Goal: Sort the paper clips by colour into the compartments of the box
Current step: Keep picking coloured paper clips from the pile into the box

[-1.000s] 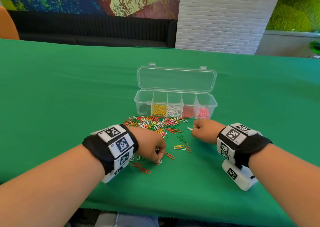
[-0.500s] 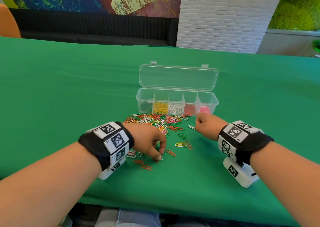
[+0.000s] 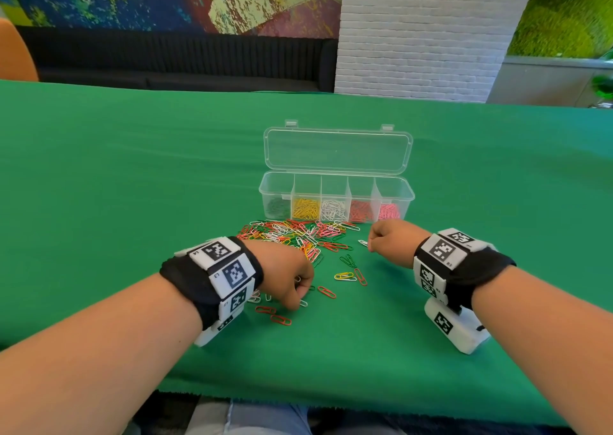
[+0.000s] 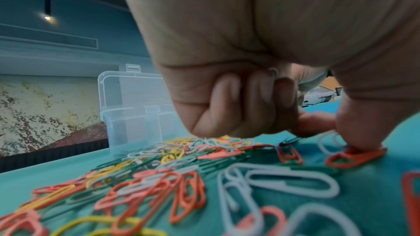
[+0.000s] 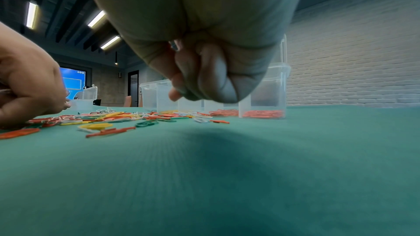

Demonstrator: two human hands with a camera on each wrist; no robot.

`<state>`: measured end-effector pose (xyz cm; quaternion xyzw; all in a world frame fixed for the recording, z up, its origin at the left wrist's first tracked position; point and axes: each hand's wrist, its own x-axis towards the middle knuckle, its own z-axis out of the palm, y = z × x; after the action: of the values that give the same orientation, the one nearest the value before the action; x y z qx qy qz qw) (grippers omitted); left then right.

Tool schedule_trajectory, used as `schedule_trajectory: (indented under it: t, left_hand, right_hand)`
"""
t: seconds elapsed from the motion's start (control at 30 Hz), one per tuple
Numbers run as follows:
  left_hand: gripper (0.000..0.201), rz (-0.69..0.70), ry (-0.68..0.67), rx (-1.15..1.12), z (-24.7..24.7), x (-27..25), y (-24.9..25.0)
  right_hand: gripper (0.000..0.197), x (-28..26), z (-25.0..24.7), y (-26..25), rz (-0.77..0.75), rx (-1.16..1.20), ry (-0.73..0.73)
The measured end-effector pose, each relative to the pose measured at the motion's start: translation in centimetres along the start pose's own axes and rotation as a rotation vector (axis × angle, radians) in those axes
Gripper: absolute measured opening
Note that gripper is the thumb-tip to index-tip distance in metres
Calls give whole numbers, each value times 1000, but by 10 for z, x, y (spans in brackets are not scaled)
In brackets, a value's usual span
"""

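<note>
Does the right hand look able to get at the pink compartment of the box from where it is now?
Probably yes: the right hand sits just in front of the open box, lid back, nothing between it and the pink compartment.

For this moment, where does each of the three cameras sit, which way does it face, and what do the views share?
Head: worn on the head, looking forward and down over the green cloth table; both forearms, left hand and right hand show.
Left wrist: low under the left hand, facing the heap of coloured paper clips and the clear plastic compartment box.
Right wrist: just above the cloth, under the right hand, facing the box; the left hand shows too.
Shared: box and clip heap.
</note>
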<state>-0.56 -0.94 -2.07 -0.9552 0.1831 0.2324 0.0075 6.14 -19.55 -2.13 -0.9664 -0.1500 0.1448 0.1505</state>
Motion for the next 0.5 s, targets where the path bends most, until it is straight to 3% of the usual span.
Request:
schedule_trajectory:
  t: [0.3,0.5]
  left_hand:
    - [18,-76,135,-296,-4,-3,-19]
    - [24,-100,205,-805,-6,-14,-35]
  right_hand:
    - [30,4,-1,1,19,75,39]
    - [37,7,-5,1,16,48,62]
